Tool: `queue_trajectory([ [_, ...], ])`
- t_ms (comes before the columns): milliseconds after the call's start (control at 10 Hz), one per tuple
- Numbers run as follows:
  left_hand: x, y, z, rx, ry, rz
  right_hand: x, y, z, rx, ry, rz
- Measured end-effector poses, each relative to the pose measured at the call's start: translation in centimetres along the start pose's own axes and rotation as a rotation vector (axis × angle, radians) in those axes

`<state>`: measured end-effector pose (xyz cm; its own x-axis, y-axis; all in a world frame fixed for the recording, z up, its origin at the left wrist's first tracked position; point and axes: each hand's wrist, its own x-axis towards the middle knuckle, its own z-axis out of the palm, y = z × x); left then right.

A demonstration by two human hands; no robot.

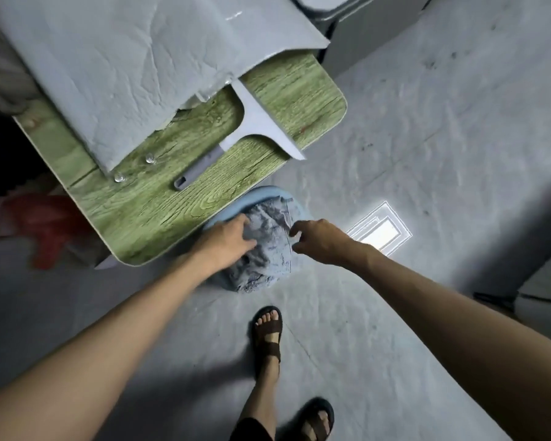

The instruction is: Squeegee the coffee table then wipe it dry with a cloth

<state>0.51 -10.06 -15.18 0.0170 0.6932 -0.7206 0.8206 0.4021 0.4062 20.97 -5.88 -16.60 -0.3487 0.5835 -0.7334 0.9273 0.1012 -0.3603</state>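
Observation:
A grey squeegee (pixel 255 122) lies flat on the green wood-grain coffee table (pixel 159 211), its handle pointing toward me and its blade near the table's right edge. A crumpled blue-grey cloth (pixel 268 246) sits in a light blue basin (pixel 268 194) on the floor, half tucked under the table's near corner. My left hand (pixel 228 241) grips the cloth's left side. My right hand (pixel 318 241) hovers at the cloth's right edge with thumb and forefinger curved toward it, and I cannot tell whether they touch it.
A large grey sheet (pixel 134 68) covers the far half of the table. Two small clear objects (pixel 134 168) lie by its near edge. A red object (pixel 50 227) sits on the floor at left. My sandalled feet (pixel 268 332) stand on the grey floor below the basin.

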Motion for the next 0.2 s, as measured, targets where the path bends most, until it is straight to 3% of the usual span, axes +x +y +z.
queue_trajectory([
  [200,-8.6,14.3,-6.4,0.076,-0.053,0.324,-14.7,2.1,-9.0,0.067,0.088,0.079],
])
